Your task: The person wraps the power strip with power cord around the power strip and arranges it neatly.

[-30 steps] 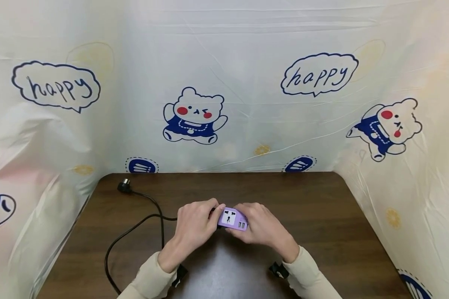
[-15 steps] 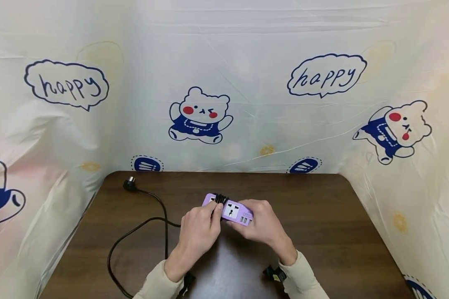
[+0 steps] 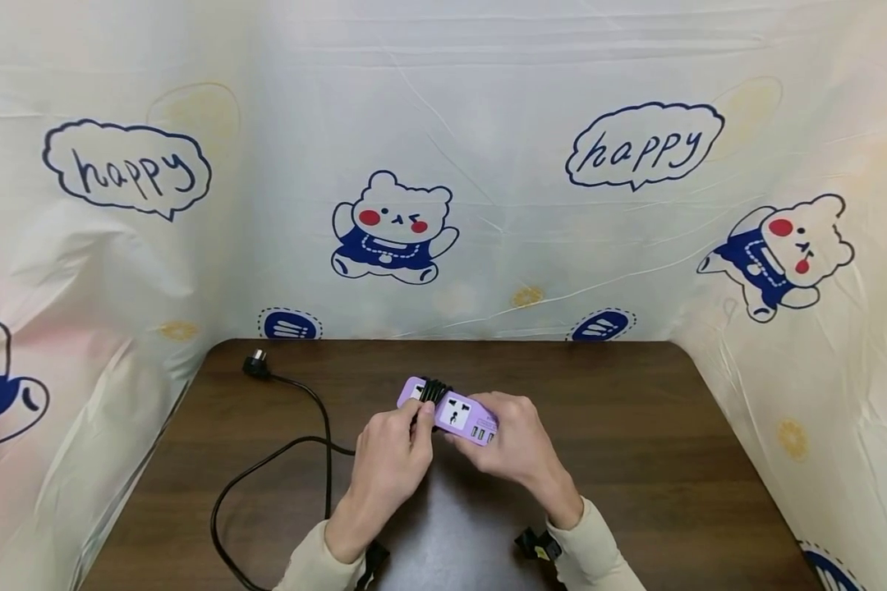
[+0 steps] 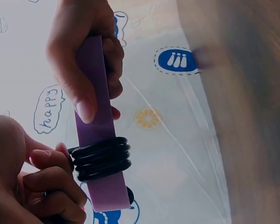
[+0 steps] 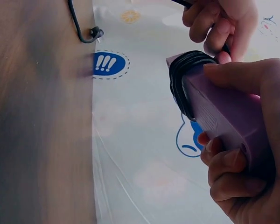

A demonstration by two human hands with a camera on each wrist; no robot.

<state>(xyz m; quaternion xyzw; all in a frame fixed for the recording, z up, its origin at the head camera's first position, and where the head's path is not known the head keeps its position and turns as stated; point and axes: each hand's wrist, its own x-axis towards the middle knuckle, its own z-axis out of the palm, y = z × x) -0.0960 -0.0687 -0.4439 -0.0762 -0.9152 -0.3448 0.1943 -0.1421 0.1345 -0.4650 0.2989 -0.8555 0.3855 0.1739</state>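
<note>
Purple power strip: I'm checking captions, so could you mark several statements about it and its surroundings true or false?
1. The right hand grips the power strip. True.
2. The plug sits in the power strip's socket. False: the plug lies on the table, near its far left corner.
3. Several turns of black cord wrap around the power strip. True.
4. The left hand rests flat on the table. False: the left hand holds the cord beside the power strip.
5. The USB ports are at the end nearer the right hand. True.
</note>
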